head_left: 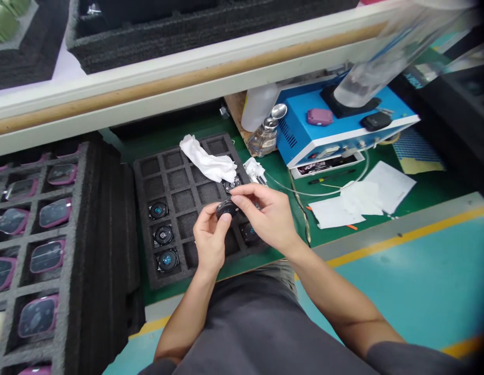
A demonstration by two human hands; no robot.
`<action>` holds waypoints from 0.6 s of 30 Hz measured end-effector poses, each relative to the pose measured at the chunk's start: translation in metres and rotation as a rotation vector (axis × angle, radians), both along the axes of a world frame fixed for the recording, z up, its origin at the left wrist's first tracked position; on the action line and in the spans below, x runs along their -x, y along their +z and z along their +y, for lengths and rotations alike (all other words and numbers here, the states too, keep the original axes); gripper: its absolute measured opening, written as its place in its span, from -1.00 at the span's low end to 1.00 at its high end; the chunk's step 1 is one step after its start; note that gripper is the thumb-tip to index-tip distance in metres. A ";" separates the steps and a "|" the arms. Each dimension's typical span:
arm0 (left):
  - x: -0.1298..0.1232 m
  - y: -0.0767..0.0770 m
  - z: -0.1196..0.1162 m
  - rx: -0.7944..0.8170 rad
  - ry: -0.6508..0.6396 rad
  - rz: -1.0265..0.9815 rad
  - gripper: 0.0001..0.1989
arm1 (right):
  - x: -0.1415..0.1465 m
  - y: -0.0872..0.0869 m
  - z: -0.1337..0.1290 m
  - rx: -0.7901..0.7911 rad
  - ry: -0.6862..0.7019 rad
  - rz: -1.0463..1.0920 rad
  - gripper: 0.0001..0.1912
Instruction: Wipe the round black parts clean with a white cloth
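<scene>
Between my two hands is a small round black watch part (pixel 226 208), held above the foam tray. My left hand (pixel 211 237) pinches it from the left with the thumb on top. Fingers of my right hand (pixel 267 213) grip its right edge. Below lies a dark grey foam tray (pixel 183 200) with square pockets. Round black watch parts (pixel 163 235) sit in its left column, and another one (pixel 248 232) shows partly under my right hand. A crumpled white cloth (pixel 208 160) lies across the tray's upper pockets.
At left, stacked foam trays (pixel 79 250) hold purple-framed watch cases (pixel 48 255). Behind right stand a blue machine (pixel 315 125), a glass dispenser bottle (pixel 265 135) and a white bottle (pixel 259 107). White papers (pixel 359 200) and a thin tube (pixel 323 194) lie right. A shelf edge (pixel 179 83) crosses above.
</scene>
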State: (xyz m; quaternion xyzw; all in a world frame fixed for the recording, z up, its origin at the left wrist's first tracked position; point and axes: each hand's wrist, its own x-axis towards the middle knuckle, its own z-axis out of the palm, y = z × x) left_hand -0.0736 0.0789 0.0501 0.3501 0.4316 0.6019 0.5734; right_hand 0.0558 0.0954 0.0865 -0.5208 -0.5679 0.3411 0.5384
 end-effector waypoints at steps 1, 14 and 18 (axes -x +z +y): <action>0.000 0.001 0.000 0.019 0.001 -0.026 -0.72 | -0.001 0.002 -0.001 -0.021 -0.006 0.006 -0.90; 0.000 0.007 0.000 0.047 0.056 -0.156 -0.63 | 0.001 0.000 -0.012 -0.265 0.004 -0.332 -0.92; 0.000 0.003 0.000 0.010 0.078 -0.099 -0.66 | 0.000 -0.001 -0.009 -0.266 0.013 -0.397 -0.89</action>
